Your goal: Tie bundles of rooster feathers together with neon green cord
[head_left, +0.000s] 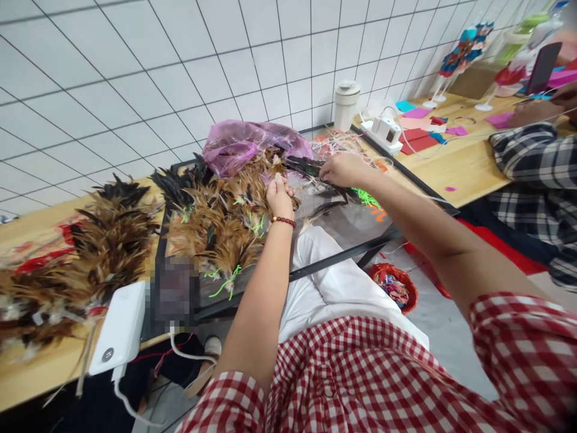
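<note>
A bunch of long, glossy black feathers (305,166) lies toward the far edge of the black-framed, glass-topped table (356,227), one end pinched in the right hand (325,172). Just beside it, the left hand (280,195) is closed narrow on a small pale tuft (278,178). Brown feather bundles with green ties (229,240) cover the table's left side; a crumpled, translucent purple plastic bag (238,147) lies at the far edge, and a white lidded cup (347,107) stands by the far right corner
</note>
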Demonstrator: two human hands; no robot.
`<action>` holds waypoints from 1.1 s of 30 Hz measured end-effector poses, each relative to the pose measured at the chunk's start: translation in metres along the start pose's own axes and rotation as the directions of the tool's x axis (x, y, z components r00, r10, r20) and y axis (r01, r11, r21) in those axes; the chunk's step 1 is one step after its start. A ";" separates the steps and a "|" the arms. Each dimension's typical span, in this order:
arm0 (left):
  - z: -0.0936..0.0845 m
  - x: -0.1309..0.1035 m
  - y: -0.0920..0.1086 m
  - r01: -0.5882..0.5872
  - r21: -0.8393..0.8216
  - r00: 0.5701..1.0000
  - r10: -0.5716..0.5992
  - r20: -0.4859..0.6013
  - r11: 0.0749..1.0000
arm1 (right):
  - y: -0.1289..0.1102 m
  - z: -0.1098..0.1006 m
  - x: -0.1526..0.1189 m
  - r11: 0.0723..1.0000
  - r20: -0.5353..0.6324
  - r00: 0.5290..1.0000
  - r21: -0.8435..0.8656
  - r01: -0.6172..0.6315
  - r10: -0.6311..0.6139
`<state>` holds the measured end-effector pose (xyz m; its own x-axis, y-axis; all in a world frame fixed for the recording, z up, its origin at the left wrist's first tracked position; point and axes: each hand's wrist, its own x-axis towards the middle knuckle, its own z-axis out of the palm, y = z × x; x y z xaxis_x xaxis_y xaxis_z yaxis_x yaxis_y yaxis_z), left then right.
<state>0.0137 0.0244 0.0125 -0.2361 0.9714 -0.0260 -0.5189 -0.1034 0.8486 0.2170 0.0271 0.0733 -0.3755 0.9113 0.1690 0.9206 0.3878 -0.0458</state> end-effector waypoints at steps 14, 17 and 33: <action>-0.008 0.010 0.001 -0.046 0.118 0.988 0.062 -0.139 0.992 | -0.038 0.016 0.035 0.992 0.081 0.993 -0.087 0.097 -0.090; -0.009 0.013 -0.008 -0.093 0.213 0.992 0.107 -0.060 0.973 | -0.042 0.001 0.029 0.969 0.066 0.967 0.032 0.246 -0.248; 0.004 -0.012 -0.006 0.097 0.237 0.961 -0.153 0.229 0.967 | -0.043 0.009 0.026 0.830 -0.225 0.974 0.535 0.158 -0.041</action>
<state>0.0230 0.0138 0.0095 0.0403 0.9986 -0.0335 -0.3294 0.0450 0.9431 0.1669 0.0351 0.0706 -0.3790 0.8402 0.3877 0.6470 0.5402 -0.5381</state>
